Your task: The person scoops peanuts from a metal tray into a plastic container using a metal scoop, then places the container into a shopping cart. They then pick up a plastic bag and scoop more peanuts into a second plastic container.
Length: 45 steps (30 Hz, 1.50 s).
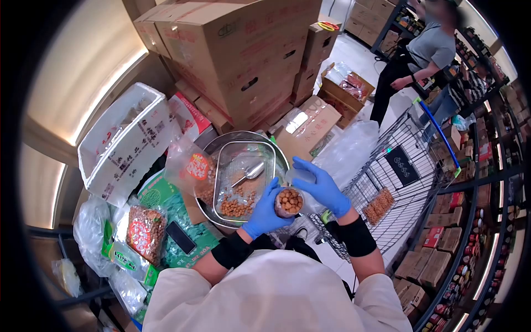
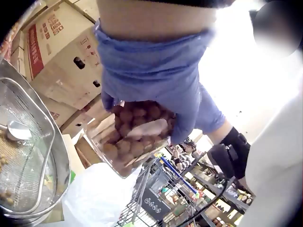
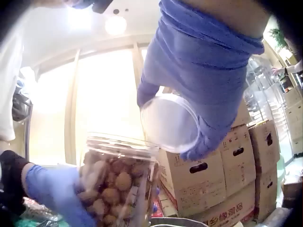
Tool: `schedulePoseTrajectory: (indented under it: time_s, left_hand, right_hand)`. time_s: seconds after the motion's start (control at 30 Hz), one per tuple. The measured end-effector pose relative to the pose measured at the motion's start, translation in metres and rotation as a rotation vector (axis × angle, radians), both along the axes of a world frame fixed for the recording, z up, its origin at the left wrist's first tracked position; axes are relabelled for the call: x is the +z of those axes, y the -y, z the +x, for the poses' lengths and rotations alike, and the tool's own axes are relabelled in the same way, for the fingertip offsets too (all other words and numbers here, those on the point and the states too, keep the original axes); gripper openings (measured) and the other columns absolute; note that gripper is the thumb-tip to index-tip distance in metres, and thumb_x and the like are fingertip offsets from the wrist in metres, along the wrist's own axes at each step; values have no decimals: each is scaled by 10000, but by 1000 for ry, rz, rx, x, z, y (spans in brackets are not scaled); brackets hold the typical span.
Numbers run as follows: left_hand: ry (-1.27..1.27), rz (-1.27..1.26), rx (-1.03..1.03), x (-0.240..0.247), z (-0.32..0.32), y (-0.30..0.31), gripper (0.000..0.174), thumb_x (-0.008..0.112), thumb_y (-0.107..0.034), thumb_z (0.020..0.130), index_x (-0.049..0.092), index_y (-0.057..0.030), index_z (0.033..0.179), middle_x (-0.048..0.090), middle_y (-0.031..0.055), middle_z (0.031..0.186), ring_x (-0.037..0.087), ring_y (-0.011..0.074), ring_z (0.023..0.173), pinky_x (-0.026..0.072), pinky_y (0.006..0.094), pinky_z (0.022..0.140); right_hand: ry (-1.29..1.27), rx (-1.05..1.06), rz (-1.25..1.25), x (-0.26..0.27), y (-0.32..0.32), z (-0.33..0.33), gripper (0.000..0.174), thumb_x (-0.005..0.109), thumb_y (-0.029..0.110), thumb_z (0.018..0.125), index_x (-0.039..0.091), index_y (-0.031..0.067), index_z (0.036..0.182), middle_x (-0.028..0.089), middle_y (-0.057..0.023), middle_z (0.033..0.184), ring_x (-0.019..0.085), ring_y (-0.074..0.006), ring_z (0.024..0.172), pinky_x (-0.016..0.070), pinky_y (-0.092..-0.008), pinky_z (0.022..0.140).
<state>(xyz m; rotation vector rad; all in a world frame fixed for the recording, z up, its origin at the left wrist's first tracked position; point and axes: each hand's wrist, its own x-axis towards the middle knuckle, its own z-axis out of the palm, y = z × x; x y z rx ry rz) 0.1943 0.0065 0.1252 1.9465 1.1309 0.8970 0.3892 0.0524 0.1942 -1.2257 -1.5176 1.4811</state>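
Observation:
My left hand (image 1: 264, 213), in a blue glove, grips a clear plastic jar (image 3: 142, 189) filled with round brown nuts or balls (image 1: 289, 201). The jar's mouth is uncovered and faces up. In my gloved right hand (image 1: 326, 188) is a round translucent lid (image 3: 171, 124), held by its edge between thumb and fingers. In the right wrist view the lid hangs tilted just above and beside the jar's rim. Left of the jar, a metal mesh basket (image 1: 275, 166) sits in a round steel basin (image 1: 209, 145). A metal scoop (image 1: 253, 170) and some brown balls (image 1: 237, 207) lie inside the basket.
Stacked cardboard boxes (image 1: 243, 61) rise behind the basin. A white foam box (image 1: 127, 146), a bag of nuts (image 1: 146, 235) and a phone (image 1: 181, 237) are at left. At right stands a shopping cart (image 1: 406, 182) holding a packet (image 1: 379, 206). A person (image 1: 431, 50) is beyond it.

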Motion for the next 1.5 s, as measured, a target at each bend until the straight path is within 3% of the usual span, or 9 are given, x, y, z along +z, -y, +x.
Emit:
schedulePoseTrajectory:
  time_s: [0.07, 0.37, 0.4, 0.7, 0.83, 1.0, 1.1, 1.27, 1.5]
  left_hand:
    - [193, -355, 0, 7, 10, -2, 898, 868, -281, 546, 447, -31, 1299, 520, 198, 1237, 550, 337, 1145, 444, 390, 992]
    - [221, -204, -228, 21, 54, -17, 788, 834, -239, 543, 496, -45, 1228, 603, 155, 1090, 618, 315, 970, 496, 381, 877]
    - [224, -271, -275, 28, 54, -15, 792, 831, -179, 608, 452, -1, 1280, 559, 124, 1212, 560, 195, 1092, 452, 342, 959]
    - [355, -276, -727, 68, 55, -20, 807, 848, -136, 570, 503, -46, 1294, 439, 116, 1370, 424, 239, 1274, 335, 375, 1071]
    - [259, -529, -534, 51, 54, -17, 820, 875, -188, 541, 500, -29, 1253, 554, 118, 1233, 541, 229, 1144, 424, 353, 995]
    - [93, -152, -184, 55, 69, -4, 732, 865, -275, 553, 516, -21, 1145, 617, 138, 1034, 626, 239, 959, 501, 362, 862]
    - [81, -244, -225, 56, 66, -6, 730, 867, -275, 545, 516, -23, 1134, 619, 143, 1039, 628, 245, 962, 500, 359, 866]
    - [98, -353, -478, 90, 47, -13, 836, 854, -220, 561, 475, -14, 1278, 592, 100, 1142, 577, 179, 1035, 463, 342, 927]
    - [72, -117, -941, 106, 30, -27, 883, 856, -195, 559, 459, -19, 1327, 443, 127, 1315, 420, 244, 1234, 330, 373, 1060]
  right_hand:
    - [-54, 23, 104, 9, 23, 11, 701, 722, 239, 819, 403, -7, 1393, 499, -145, 1308, 484, -237, 1216, 368, -343, 1041]
    - [161, 14, 436, 17, 58, 38, 623, 746, 194, 772, 491, 48, 1321, 477, -149, 1301, 480, -280, 1224, 374, -362, 1039]
    - [174, 21, 433, 18, 60, 39, 609, 752, 195, 759, 513, 54, 1301, 487, -147, 1290, 492, -284, 1210, 379, -362, 1036]
    - [-17, 167, 408, 27, 67, 53, 532, 773, 273, 719, 611, 81, 1187, 575, -138, 1184, 571, -284, 1101, 435, -376, 977]
    - [18, -23, 424, 20, 68, 43, 521, 772, 270, 714, 616, 70, 1170, 587, -122, 1142, 586, -266, 1061, 443, -351, 951]
    - [81, -377, 431, -7, 72, 24, 480, 744, 300, 757, 611, 51, 1145, 579, -147, 1108, 597, -269, 1026, 470, -340, 899]
    - [121, -436, 372, 1, 74, 21, 474, 734, 309, 772, 604, 45, 1143, 571, -152, 1109, 599, -277, 1015, 475, -341, 889]
    - [83, -151, 510, 25, 79, 35, 511, 749, 293, 753, 595, 54, 1178, 564, -130, 1166, 583, -258, 1061, 459, -343, 931]
    - [-70, 262, 557, 55, 85, 36, 565, 753, 270, 733, 570, 64, 1227, 530, -148, 1255, 549, -291, 1138, 426, -377, 988]
